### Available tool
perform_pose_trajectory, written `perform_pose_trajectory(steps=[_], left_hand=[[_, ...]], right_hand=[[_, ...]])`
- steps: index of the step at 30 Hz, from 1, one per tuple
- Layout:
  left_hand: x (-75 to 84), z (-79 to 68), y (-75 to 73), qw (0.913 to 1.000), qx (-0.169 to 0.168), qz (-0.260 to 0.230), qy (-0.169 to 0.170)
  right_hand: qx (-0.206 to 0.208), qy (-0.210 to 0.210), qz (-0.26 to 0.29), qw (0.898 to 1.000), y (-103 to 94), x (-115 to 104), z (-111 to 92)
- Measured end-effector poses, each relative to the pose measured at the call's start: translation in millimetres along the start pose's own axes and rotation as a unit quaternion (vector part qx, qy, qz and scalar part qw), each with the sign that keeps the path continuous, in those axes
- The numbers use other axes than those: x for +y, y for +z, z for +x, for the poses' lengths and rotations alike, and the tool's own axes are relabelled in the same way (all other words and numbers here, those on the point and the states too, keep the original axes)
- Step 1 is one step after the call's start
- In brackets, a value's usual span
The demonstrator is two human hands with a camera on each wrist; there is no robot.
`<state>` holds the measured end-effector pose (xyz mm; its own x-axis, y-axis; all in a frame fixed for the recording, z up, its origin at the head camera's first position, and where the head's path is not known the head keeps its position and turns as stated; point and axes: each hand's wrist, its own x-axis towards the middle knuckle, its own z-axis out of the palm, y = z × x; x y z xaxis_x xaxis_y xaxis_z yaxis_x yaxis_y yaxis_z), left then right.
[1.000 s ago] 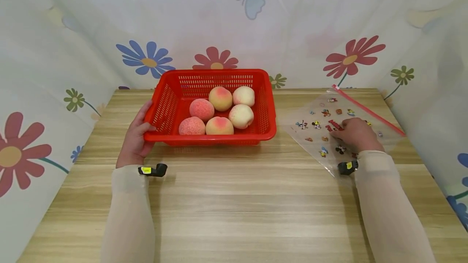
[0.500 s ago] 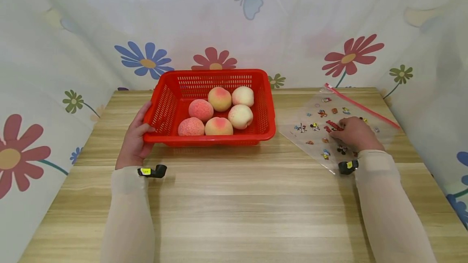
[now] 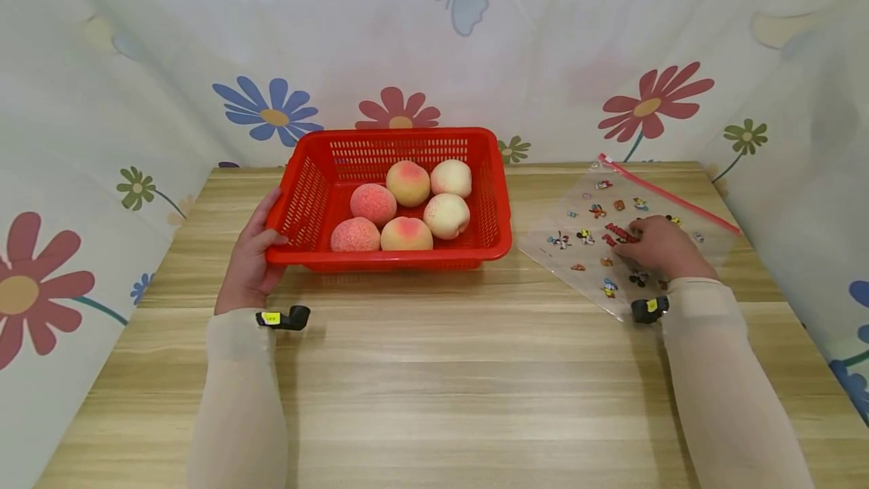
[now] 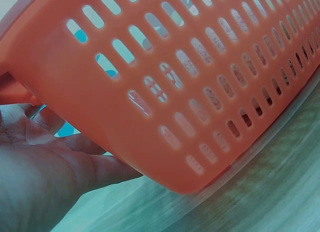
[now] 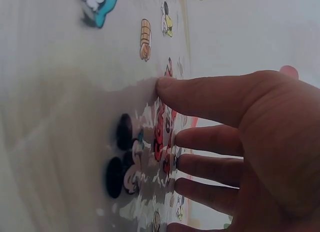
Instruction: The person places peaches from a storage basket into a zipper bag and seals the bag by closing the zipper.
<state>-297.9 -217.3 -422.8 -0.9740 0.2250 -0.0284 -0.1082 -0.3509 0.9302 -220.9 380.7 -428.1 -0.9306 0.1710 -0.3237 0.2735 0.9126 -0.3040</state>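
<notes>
One basket (image 3: 380, 257), long axis left-right; bag (image 3: 597, 247), zip edge (image 3: 670, 195) facing far right.

The basket (image 3: 407, 256) sits on the table (image 3: 468, 376) with six peaches (image 3: 409, 186) in it. Left of it, at its rim, is the left hand (image 3: 253, 256); just right lies the bag (image 3: 587, 247), the right hand (image 3: 665, 247) on top. Behind the basket hangs a curtain (image 3: 543, 89).
</notes>
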Motion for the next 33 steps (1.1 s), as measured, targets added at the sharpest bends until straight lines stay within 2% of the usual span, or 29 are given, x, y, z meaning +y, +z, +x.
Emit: perform_pose_trajectory(steps=[4,10,16,26,33], left_hand=[[-0.8,0.8,-0.1,1.0000,0.000,0.000,0.000],[-0.3,1.4,-0.7,1.0000,-0.005,-0.002,0.008],[1.2,0.7,-0.6,1.0000,-0.003,-0.004,0.008],[0.9,-0.1,1.7,1.0000,-0.005,-0.006,0.006],[-0.2,0.6,-0.7,1.0000,-0.002,-0.006,0.006]], right_hand=[[0.003,0.006,0.001,1.000,0.5,1,0],[0.052,0.003,0.003,0.999,-5.1,-3,-6],[0.080,0.021,0.007,0.997,-4.7,-12,-10],[0.060,0.052,-0.011,0.997,8.1,-16,-5],[0.049,0.026,-0.016,0.998,5.9,-17,-4]])
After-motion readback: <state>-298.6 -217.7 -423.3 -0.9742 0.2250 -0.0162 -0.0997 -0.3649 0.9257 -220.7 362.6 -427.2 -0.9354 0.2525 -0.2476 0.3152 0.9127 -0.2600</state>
